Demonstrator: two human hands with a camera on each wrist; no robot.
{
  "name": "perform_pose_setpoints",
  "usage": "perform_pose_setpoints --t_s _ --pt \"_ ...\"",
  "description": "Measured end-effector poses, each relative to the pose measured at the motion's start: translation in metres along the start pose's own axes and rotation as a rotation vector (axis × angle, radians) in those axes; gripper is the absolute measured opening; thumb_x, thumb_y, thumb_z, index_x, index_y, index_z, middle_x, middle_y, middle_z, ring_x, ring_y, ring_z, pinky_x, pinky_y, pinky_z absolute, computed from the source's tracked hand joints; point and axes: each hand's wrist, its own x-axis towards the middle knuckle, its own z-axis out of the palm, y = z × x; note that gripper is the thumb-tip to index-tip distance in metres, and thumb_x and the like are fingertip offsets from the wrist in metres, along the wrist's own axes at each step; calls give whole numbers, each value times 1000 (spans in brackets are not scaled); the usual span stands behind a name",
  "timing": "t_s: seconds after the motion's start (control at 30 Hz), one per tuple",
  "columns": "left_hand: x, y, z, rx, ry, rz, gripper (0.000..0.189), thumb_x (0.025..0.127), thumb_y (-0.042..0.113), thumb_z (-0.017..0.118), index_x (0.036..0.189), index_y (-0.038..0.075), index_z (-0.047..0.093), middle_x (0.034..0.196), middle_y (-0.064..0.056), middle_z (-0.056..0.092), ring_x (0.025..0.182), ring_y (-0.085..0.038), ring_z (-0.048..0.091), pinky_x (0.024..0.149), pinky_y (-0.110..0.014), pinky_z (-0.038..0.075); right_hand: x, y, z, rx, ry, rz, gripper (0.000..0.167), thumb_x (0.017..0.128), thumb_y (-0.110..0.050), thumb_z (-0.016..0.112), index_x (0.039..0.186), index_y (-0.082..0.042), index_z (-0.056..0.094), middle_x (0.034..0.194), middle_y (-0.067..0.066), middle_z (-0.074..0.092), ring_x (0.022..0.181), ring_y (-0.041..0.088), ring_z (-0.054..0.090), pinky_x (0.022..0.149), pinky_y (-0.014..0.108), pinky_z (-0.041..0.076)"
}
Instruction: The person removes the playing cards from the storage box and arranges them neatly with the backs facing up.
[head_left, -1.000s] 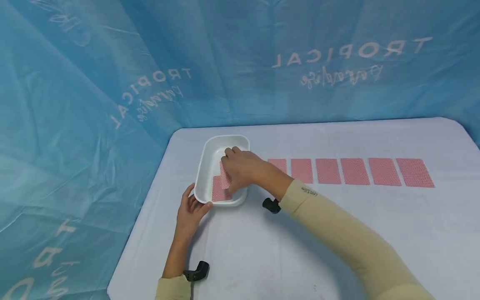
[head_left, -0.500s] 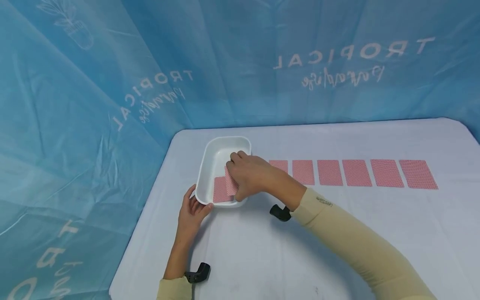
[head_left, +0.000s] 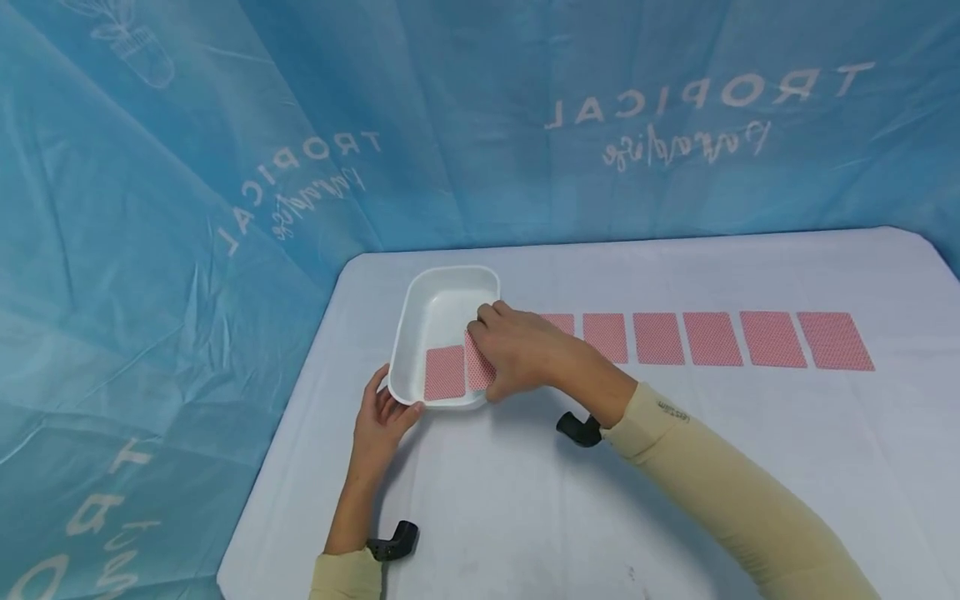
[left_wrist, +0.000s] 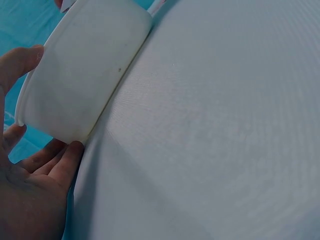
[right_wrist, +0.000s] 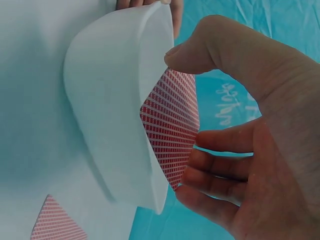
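while left fingers hold the tray, right fingers pinch a card.

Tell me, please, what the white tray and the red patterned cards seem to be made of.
White tray: probably plastic, smooth; its rounded corners and continuous lip look moulded.
Red patterned cards: likely coated paper or thin plastic, smooth-looking, with crisp edges and fine print; the look leaves this open.

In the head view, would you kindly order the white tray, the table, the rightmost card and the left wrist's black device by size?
Largest to smallest:
1. table
2. white tray
3. rightmost card
4. black device
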Motion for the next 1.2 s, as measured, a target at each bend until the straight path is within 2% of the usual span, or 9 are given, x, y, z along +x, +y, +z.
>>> perform_pose_setpoints --t_s 0.23,0.63,0.8,1.03,1.2 --pt "-1 -3 -1 0 17 -3 81 79 16 81 146 28 35 138 -7 48 125 -20 49 95 -26 47 -7 5 8 -11 -15 29 67 65 -45 72 117 -6 55 97 0 44 89 17 41 67 26 46" --pt "-2 -6 -1 22 9 10 81 80 17 80 146 28 35 139 -6 48 126 -20 49 95 -26 47 -22 14 16 8 -32 78 68 64 -47 75 116 -6 57 99 2 48 89 18 42 69 29 46" --pt "-1 -4 0 19 16 18 81 80 17 80 146 28 35 139 -6 48 126 -21 48 95 -26 47 -26 18 20 -2 -61 108 67 64 -46 75 115 -5 57 96 3 47 88 19 42 67 30 46" --pt "1 -5 0 24 20 5 81 79 20 81 146 31 35 139 -3 48 126 -19 48 95 -26 47 -28 22 31 -8 -122 145 75 64 -51 79 118 -3 57 106 7 51 96 23 44 77 35 50" --pt "1 -6 -1 17 11 14 81 80 19 80 146 30 35 140 -4 47 126 -20 48 95 -26 47 -32 26 41 -24 -152 158 77 64 -51 79 119 -2 57 108 8 52 98 24 45 77 35 52"
